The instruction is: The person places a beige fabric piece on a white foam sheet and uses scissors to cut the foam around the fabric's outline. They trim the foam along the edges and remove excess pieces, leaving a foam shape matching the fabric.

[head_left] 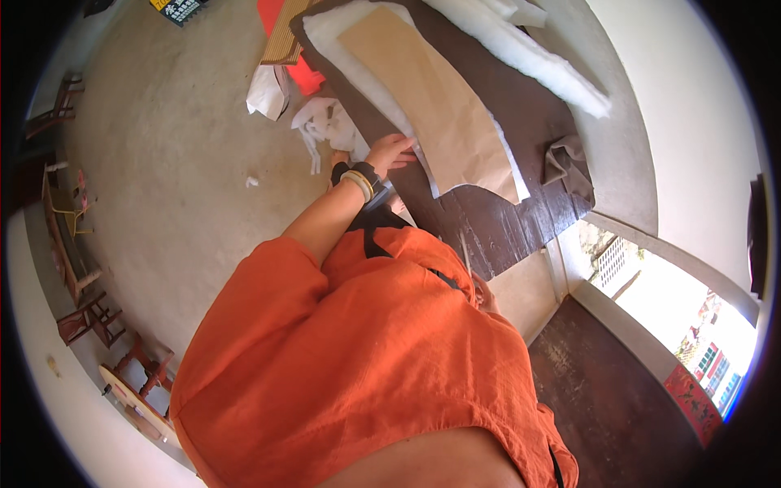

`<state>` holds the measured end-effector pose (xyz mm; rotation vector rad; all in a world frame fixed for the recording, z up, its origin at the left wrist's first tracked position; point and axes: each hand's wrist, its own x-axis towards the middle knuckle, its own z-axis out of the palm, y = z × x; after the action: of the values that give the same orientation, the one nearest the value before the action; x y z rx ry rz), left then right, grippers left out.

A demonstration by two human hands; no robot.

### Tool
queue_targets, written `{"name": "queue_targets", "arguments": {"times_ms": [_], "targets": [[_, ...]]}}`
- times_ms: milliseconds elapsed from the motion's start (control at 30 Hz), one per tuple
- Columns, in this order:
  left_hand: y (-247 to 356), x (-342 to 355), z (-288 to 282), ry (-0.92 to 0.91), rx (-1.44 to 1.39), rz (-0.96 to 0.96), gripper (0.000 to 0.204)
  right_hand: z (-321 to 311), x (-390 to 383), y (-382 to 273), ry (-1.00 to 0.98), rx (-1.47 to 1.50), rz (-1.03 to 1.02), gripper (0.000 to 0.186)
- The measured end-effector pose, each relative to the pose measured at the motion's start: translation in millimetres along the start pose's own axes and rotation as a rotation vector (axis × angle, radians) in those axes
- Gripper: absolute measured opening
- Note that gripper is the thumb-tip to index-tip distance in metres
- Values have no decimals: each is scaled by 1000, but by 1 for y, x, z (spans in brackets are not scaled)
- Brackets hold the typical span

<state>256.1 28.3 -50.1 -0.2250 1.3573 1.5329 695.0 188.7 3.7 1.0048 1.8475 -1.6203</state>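
My left hand reaches over the near left edge of the dark brown table. Its fingers are stretched out and touch the edge of a white sheet of padding. On top of that padding lies a long, curved piece of brown paper, whose near end comes close to the table's front. A watch and a pale bangle are on my left wrist. Of my right hand, only a small part shows, low beside the orange clothing; its fingers are mostly hidden.
A strip of white wadding lies along the table's far right side. Crumpled grey-brown cloth rests at the right corner. White scraps and red material are left of the table. Wooden chairs stand along the left wall.
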Motion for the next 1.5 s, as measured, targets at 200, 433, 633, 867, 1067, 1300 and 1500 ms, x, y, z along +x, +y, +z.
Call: {"name": "queue_targets", "arguments": {"times_ms": [200,433,633,867,1067,1300,1500], "targets": [[-6,18,-6,125,-15,36,35,17,68,-71,-312,132,-248,90],[-10,23,-16,83,-29,34,25,43,105,-159,-285,101,-342,78],[-3,25,-14,73,13,13,21,55,131,-188,-169,270,-261,72],[-1,26,-15,71,11,-7,20,37,147,-208,-206,499,-114,66],[-6,31,-12,105,8,31,20,43,142,-219,-94,352,-77,67],[-1,30,-13,91,75,-6,23,48,131,-226,-162,342,-7,65],[7,20,-20,-4,57,-16,23,35,131,-231,-332,516,-57,66]]}}
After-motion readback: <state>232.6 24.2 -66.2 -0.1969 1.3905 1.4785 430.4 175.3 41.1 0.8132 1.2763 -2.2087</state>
